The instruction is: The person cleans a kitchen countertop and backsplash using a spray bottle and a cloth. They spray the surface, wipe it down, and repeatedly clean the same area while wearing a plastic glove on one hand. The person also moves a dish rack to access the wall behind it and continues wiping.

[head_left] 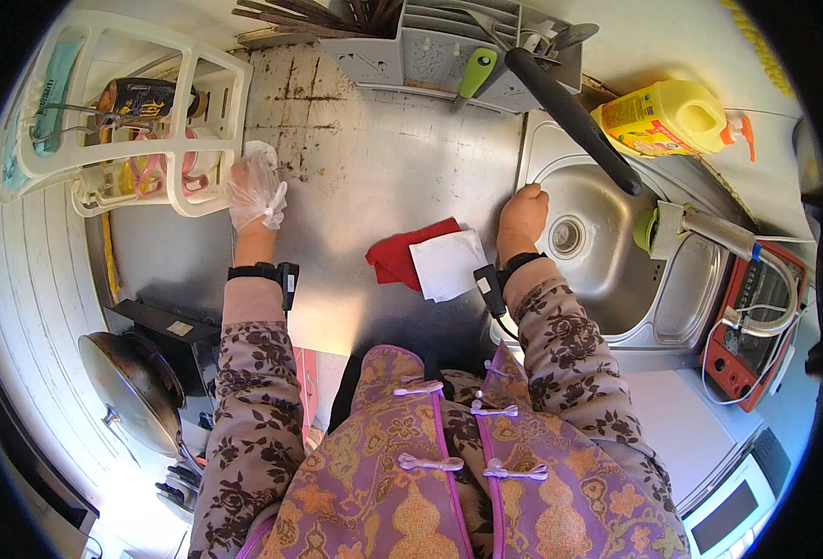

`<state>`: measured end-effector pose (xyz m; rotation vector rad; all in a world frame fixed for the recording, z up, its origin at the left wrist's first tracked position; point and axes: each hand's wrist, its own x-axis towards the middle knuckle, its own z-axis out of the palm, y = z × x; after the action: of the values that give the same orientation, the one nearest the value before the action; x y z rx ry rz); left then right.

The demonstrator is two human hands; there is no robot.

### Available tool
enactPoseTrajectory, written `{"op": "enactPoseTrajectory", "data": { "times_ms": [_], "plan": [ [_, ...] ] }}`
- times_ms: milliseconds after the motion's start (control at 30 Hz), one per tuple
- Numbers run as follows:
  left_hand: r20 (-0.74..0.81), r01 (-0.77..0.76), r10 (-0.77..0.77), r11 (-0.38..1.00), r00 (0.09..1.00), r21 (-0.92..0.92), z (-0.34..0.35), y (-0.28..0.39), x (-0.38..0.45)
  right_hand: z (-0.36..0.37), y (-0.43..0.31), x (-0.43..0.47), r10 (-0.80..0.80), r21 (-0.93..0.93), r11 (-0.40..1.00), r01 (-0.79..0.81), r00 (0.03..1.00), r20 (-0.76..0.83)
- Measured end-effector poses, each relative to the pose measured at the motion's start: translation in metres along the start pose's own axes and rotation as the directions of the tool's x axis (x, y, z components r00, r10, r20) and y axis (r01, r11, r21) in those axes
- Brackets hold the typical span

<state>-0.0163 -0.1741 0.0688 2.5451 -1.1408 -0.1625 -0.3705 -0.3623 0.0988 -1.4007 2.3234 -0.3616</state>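
Observation:
My left hand [245, 199] is at the right edge of a white plastic rack [209, 143]. A crumpled clear plastic bag [263, 187] covers much of this hand, and whether it is worn or held I cannot tell. My right hand [523, 215] is a bare, curled fist at the left rim of the stainless steel sink [600, 279], with nothing visible in it. Between my hands, a red cloth [401, 255] lies partly under a folded white cloth or paper towel [447, 264] on the metal worktop [355, 168].
A yellow pump bottle [663, 119] stands behind the sink. A black-handled utensil [572, 119] juts over the basin from a grey utensil holder [376, 63]. The faucet [722, 234] reaches in from the right, near a red toaster oven [753, 321]. A lidded wok [128, 384] sits at left.

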Motion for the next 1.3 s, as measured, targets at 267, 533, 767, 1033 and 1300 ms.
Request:
{"op": "enactPoseTrajectory", "data": {
  "times_ms": [267,533,767,1033,1300],
  "plan": [
    [0.139,0.261,-0.262,0.965,0.955,0.026,-0.021,0.011,-0.022,0.0,0.0,0.0,0.011,-0.011,1.0,-0.011,1.0,0.013],
    [0.287,-0.322,0.149,0.489,0.946,0.81,0.004,-0.003,0.011,0.003,0.003,0.001,-0.015,-0.018,1.0,0.015,1.0,-0.026],
    [0.234,0.458,-0.4,0.675,0.886,-0.578,0.006,-0.007,0.012,0.003,0.002,0.001,-0.009,-0.002,1.0,0.009,1.0,-0.006],
    [0.186,0.327,-0.317,0.945,0.93,-0.027,0.002,-0.015,0.013,0.003,0.002,0.0,0.0,0.006,1.0,0.0,1.0,0.005],
    [0.327,0.638,-0.549,0.641,0.769,-0.427,-0.011,0.016,0.033,0.003,0.0,-0.002,-0.006,-0.017,1.0,0.006,1.0,-0.012]
  ]
}}
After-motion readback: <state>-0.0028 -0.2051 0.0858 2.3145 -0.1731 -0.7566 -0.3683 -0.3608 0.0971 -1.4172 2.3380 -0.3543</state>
